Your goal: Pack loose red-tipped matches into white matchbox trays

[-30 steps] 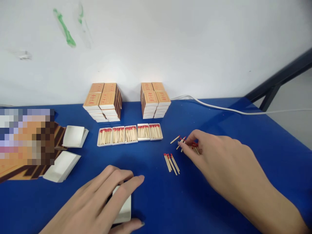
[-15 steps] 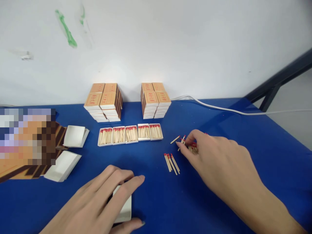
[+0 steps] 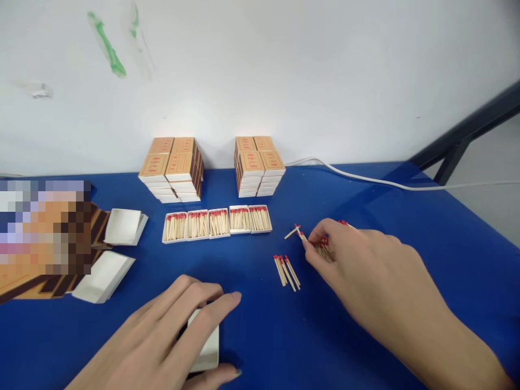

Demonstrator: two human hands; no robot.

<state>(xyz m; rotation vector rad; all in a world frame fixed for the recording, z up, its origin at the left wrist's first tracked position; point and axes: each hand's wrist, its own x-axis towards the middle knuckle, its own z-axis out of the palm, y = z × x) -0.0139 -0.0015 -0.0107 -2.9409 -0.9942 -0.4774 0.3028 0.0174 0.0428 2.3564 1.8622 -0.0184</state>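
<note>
The right hand (image 3: pixel 365 260) lies over the loose matches (image 3: pixel 323 248) on the right of the blue table (image 3: pixel 264 336). Its thumb and forefinger are pinched on matches from that heap; how many I cannot tell. In the last second the fingertips have drawn back a little toward the heap, and 1 match (image 3: pixel 299 233) now stands tilted at their tip, crossing another lying flat. That suggests sticks are being picked out of the heap singly. A small bundle (image 3: pixel 286 272) lies just left of it, unmoved.

The left hand (image 3: pixel 170 336) has not shifted. Its fingers are spread over a white tray (image 3: pixel 207 346) at the near edge, thumb closed on its near side.

Farther off sit 5 filled trays (image 3: pixel 217 223) in a row, with 2 stacks of boxes (image 3: pixel 258 165) behind them and 2 empty trays (image 3: pixel 124 226) at left.
</note>
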